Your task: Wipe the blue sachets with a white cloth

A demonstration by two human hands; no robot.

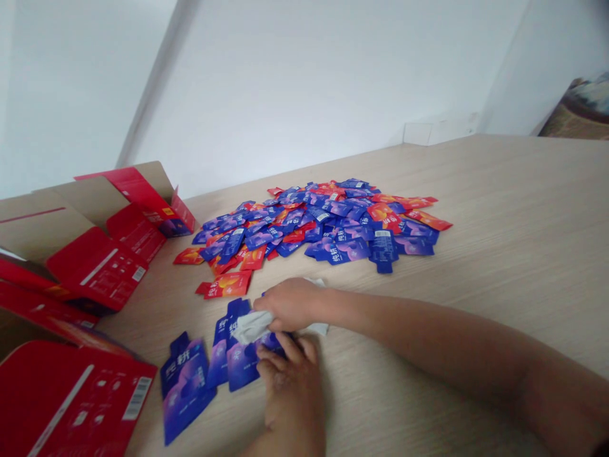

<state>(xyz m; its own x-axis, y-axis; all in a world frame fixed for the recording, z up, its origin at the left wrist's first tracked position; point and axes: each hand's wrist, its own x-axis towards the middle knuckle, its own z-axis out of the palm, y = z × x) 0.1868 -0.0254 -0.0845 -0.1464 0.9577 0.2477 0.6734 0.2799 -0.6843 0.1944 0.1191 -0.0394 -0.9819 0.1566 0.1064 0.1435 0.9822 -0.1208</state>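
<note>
My right hand (291,304) reaches in from the right, its fingers closed round a crumpled white wipe (253,326) that rests on a blue-purple pouch (242,368). More of the white material shows behind that hand. My left hand (290,374) lies on the right part of the same pouch, fingers apart and slightly bent. Another purple pouch (217,355) sits partly under it on the left. Farther left is a separate spouted pouch (184,390), flat on the table.
A wide heap of blue and red pouches (318,219) covers the middle of the wooden table (476,254). One red pouch (226,285) lies at its near edge. Open red cartons (71,393) line the left side. A white wall (295,95) stands behind.
</note>
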